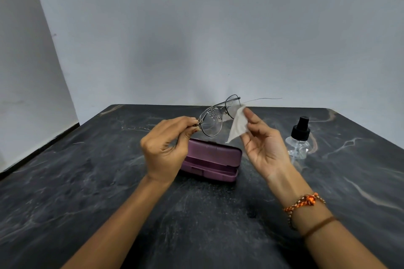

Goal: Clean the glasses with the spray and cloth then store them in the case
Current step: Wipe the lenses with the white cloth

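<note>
Your left hand [167, 145] pinches the wet glasses [215, 117] mid-frame, your right hand [265, 145] pinches the cloth [238, 125] against them, above the case [211, 160].

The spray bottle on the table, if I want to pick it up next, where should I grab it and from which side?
Probably grip the spray bottle around its clear round body, below the black pump cap, coming in from the near right side. It stands upright on the table, apart from the case, nothing crowding it. The right hand is nearest but holds the cloth.
</note>
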Tool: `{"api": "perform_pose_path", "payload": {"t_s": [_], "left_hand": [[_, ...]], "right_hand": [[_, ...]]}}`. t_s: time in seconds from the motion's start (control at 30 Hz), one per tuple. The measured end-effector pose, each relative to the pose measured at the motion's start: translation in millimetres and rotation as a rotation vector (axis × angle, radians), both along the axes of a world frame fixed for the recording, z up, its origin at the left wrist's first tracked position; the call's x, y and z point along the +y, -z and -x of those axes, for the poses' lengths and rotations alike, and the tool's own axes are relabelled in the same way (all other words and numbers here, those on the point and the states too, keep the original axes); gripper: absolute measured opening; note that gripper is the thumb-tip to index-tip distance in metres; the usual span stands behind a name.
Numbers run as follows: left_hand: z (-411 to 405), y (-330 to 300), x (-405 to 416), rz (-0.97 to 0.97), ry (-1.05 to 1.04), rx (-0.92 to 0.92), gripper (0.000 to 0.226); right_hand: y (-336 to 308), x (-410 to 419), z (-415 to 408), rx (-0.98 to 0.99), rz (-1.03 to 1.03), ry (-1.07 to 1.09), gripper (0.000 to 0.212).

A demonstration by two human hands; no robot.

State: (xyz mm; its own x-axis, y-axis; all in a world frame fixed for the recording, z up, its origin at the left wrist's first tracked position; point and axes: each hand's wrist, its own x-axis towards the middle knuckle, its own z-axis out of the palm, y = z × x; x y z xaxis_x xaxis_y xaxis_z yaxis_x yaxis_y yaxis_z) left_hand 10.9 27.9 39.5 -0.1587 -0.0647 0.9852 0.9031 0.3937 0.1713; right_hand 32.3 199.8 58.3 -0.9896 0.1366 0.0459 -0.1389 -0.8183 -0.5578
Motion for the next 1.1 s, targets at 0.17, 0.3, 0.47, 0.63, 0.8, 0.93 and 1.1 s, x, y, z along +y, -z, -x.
{"api": "perform_pose_path", "payload": {"t_s": [0.17, 0.3, 0.47, 0.63, 0.8, 0.93, 1.1], "left_hand": [[-0.4, -0.6, 0.1, 0.007, 0.005, 0.015, 0.016], [-1.3, -0.7, -0.2, 0.051, 0.001, 0.04, 0.012], [-2.1, -0.1, 0.8, 0.09, -0.004, 0.065, 0.01], [-0.6, 0.2, 0.3, 0.111, 0.006, 0.059, 0.01], [-0.7, -0.2, 0.3, 0.177, -0.001, 0.096, 0.006], [-0.2, 1.5, 1.3, 0.261, -0.021, 0.136, 0.006], [-1.3, 2.3, 1.8, 0.334, -0.04, 0.175, 0.003]], "right_hand": [[-0.4, -1.6, -0.2, 0.034, -0.109, 0.059, 0.03], [1.9, -1.6, 0.8, 0.024, -0.079, 0.088, 0.024], [3.8, -0.8, 2.4, -0.035, -0.058, 0.056, 0.018], [2.9, 0.0, 2.1, -0.062, -0.028, 0.047, 0.001], [-1.3, 2.2, 1.5, -0.022, 0.009, 0.048, 0.01], [-4.2, 3.8, -0.4, 0.015, 0.05, 0.026, 0.014], [-3.8, 2.2, -0.9, -0.005, -0.022, 0.031, 0.012]]}}
